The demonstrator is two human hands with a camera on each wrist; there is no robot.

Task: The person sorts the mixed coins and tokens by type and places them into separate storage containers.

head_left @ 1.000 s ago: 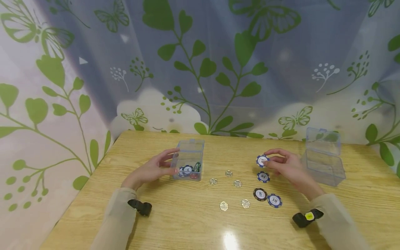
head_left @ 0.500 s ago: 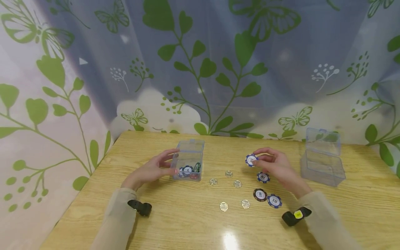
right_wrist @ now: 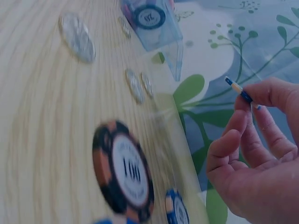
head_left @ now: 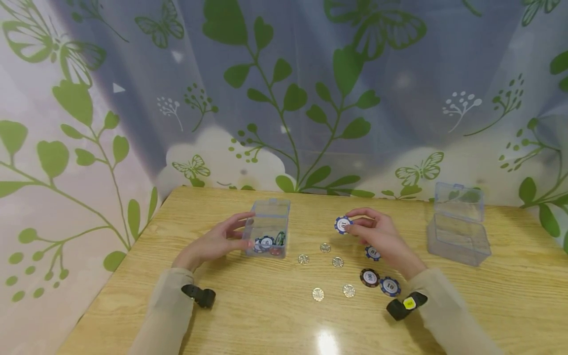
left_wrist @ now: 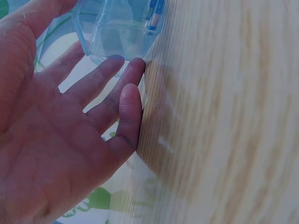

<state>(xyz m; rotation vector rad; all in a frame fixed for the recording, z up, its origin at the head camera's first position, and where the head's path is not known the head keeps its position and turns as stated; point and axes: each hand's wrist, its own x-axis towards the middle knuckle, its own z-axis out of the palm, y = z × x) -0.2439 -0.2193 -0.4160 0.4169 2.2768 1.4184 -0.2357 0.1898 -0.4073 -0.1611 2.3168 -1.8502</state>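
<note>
A blue-and-white poker chip (head_left: 343, 225) marked 10 is pinched between the thumb and fingers of my right hand (head_left: 377, 234), raised over the table. In the right wrist view, that chip (right_wrist: 238, 89) shows edge-on. My left hand (head_left: 217, 241) holds the left side of a clear plastic box (head_left: 266, 224), thumb near its front corner and index finger farther back. The box's lid stands up, and several chips (head_left: 267, 241) lie inside, blue, green and red among them. In the left wrist view, the other fingertips (left_wrist: 114, 59) reach the box's wall.
Several metal coins (head_left: 337, 262) lie scattered mid-table. Right of them are a black chip (head_left: 370, 277) marked 100, a blue chip (head_left: 390, 286), and another blue chip (head_left: 372, 253) partly behind my right hand. A second clear box (head_left: 459, 241), lid up, stands at right before a leaf-print curtain (head_left: 301, 98).
My right hand has moved left with the pinched chip, away from the right-hand box and toward the left-hand one. My left hand has stayed at its box.
</note>
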